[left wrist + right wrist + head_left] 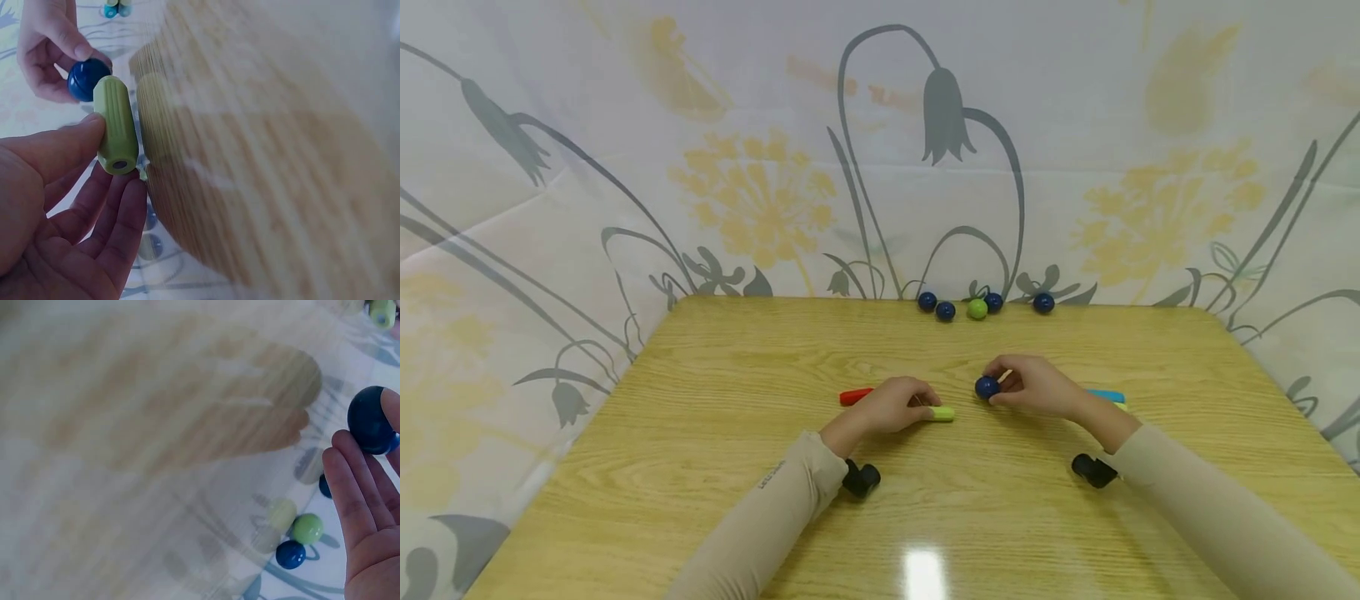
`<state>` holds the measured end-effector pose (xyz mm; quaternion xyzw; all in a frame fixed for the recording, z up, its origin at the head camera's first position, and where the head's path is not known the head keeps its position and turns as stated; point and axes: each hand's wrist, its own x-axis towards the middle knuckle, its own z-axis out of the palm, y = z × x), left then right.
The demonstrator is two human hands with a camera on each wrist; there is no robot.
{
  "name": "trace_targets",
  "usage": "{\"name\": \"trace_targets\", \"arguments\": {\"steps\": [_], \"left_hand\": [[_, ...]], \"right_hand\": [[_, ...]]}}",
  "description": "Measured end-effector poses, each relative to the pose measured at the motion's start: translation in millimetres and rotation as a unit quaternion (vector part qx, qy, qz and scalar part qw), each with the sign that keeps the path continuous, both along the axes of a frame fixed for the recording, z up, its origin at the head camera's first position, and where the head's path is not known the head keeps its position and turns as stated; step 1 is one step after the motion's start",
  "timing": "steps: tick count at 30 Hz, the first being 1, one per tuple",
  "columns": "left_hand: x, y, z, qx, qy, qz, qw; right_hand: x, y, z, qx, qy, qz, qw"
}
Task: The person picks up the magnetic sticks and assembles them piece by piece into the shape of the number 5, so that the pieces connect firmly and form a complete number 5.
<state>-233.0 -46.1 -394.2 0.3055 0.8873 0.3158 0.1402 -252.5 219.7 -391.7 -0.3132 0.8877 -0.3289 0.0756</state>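
Note:
My left hand (pixel 889 406) pinches a light green ridged stick (pixel 942 414) between thumb and fingers, low over the wooden table. In the left wrist view the stick (pixel 117 128) shows a small grey dot in its near end. To its right, my right hand (pixel 1036 386) holds a glossy dark blue ball (pixel 987 388) between thumb and fingertips. The ball (pixel 369 420) is partly covered by the thumb in the right wrist view. In the head view a gap separates ball and stick. Whether the stick touches the table, I cannot tell.
Along the table's back edge sit several dark blue balls (pixel 945 311) and one green ball (pixel 977 309). A red stick (pixel 854 397) lies beyond my left hand. Behind the right wrist are a blue stick (pixel 1107 396) and a yellow-green one, partly hidden. A patterned cloth (pixel 880 167) hangs behind.

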Motion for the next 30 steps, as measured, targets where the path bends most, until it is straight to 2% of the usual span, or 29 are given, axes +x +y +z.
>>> {"name": "trace_targets", "arguments": {"steps": [2,3,9,10,14,21,30], "left_hand": [[-0.3,-1.1,0.6,0.004,-0.002,-0.003,1.0000],[-4.2,-2.2,-5.0,0.009,0.007,-0.011,0.9999],[-6.0,-1.3,-4.6,0.008,0.005,-0.010,0.9999],[-2.4,-0.1,1.0,0.004,-0.004,0.000,1.0000],[-1.3,1.7,2.0,-0.001,-0.004,0.012,0.9999],[-1.6,3.7,4.7,0.002,0.001,0.008,1.0000],[-4.9,9.4,3.2,0.001,0.012,-0.001,0.9999]], "right_hand": [[3.6,-1,-1.1,0.000,-0.004,0.003,1.0000],[5.1,-2,-1.7,-0.001,-0.007,0.004,1.0000],[12.4,-6,-4.1,-0.011,-0.021,0.009,0.9997],[13.3,-6,-4.1,-0.012,-0.024,0.011,0.9996],[15.3,-9,-4.0,-0.016,-0.030,0.019,0.9992],[18.2,-14,-4.6,-0.021,-0.032,0.036,0.9986],[19.3,-16,-5.5,-0.015,-0.038,0.022,0.9989]]}}
